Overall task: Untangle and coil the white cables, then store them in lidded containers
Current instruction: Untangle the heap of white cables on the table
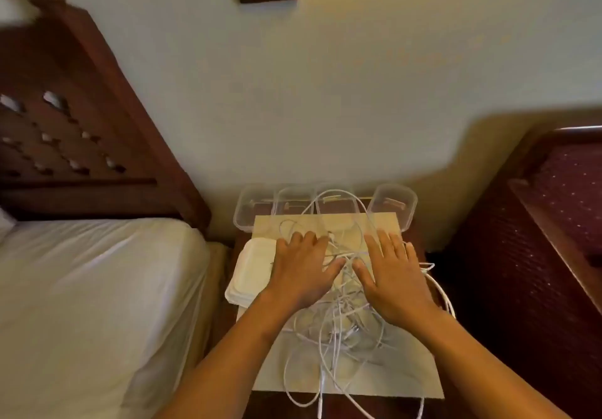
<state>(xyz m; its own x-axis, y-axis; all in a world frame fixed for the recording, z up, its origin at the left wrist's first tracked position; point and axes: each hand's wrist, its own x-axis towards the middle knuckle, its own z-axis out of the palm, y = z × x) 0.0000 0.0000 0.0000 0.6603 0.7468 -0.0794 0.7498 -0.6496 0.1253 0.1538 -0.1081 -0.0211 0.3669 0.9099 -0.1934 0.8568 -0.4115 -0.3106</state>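
Note:
A tangle of white cables (pixel 338 337) lies spread over a pale mat (pixel 410 376) on a small bedside table. My left hand (pixel 303 268) rests flat on the left side of the tangle, fingers straight. My right hand (pixel 394 275) lies flat on the right side, fingers spread. Neither hand grips a cable. Several clear plastic containers (pixel 395 205) stand in a row at the table's far edge, and one cable loop reaches over them. A stack of white lids (pixel 249 272) sits at the left, partly under my left hand.
A bed with a white sheet (pixel 97 304) and dark wooden headboard (pixel 75 132) stands close on the left. A dark red patterned chair (pixel 537 249) stands close on the right. The wall (pixel 325 92) is right behind the table.

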